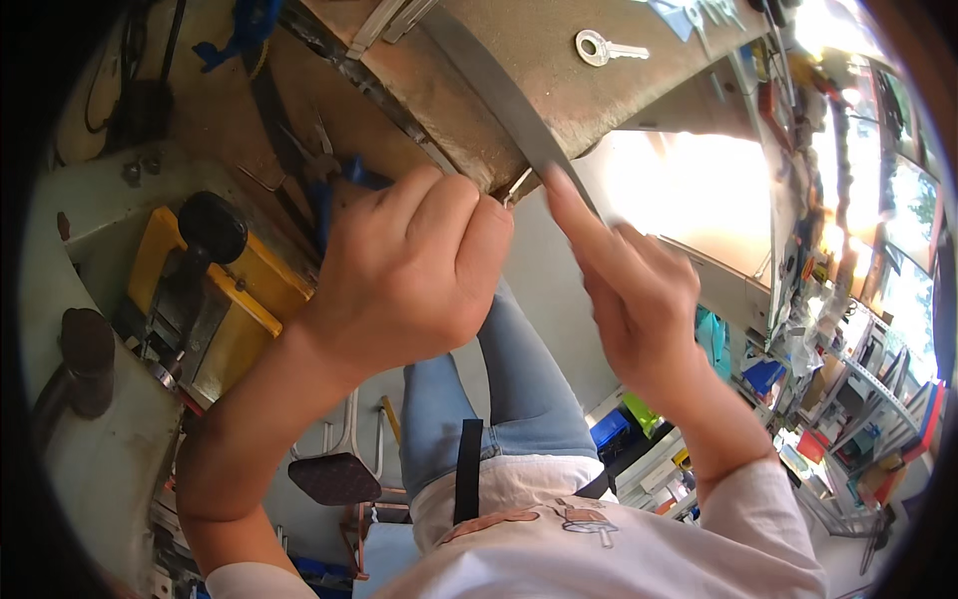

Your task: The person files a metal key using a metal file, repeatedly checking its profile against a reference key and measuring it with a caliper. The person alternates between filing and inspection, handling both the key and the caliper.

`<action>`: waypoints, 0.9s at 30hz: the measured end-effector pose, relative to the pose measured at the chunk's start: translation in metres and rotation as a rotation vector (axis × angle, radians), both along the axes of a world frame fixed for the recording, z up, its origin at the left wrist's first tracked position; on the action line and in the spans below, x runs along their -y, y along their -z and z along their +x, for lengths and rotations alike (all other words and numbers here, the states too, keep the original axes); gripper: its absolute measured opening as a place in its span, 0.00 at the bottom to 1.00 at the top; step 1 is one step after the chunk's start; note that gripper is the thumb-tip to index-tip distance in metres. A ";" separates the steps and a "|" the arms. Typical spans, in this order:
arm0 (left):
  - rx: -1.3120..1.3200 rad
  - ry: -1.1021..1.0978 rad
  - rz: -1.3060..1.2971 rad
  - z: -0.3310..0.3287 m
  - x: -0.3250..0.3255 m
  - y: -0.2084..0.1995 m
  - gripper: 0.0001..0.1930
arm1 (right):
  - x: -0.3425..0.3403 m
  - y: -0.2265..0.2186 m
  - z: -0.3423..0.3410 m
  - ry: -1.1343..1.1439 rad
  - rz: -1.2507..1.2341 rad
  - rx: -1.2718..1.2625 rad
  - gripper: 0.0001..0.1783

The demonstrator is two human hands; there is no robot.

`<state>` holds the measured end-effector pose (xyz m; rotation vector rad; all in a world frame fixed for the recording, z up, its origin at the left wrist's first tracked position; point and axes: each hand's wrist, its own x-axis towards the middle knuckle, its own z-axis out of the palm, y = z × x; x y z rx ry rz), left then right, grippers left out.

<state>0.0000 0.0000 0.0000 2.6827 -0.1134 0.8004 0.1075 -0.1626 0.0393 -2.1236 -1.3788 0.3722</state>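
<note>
A long, flat grey metal file (499, 95) slants across the corner of the wooden bench. My right hand (644, 299) is closed round its near end, the index finger stretched along the blade. My left hand (414, 265) is a fist, fingers pinched on a small key (518, 187); only a thin shiny end of it shows, close beside the file's edge. Whether the two touch, I cannot tell. Farther back on the bench (559, 100) lies another silver key (627, 51), flat and apart from both hands.
Blue-handled pliers (321, 165) lie beyond my left hand. A machine with a yellow part (261, 309) and black knob (213, 228) stands at left. Below are a stool with a dark seat (334, 479) and my legs. Crowded shelves (878, 399) line the right; several keys lie at the top right.
</note>
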 end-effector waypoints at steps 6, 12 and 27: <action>0.004 -0.034 -0.062 -0.001 0.015 -0.002 0.07 | 0.045 -0.020 -0.013 0.040 -0.129 -0.035 0.35; 0.029 -0.050 -0.099 0.004 0.020 0.008 0.08 | 0.016 -0.009 -0.004 -0.077 -0.155 0.086 0.36; 0.067 -0.022 -0.064 0.003 0.015 0.007 0.08 | 0.033 -0.022 -0.003 -0.031 -0.180 0.041 0.37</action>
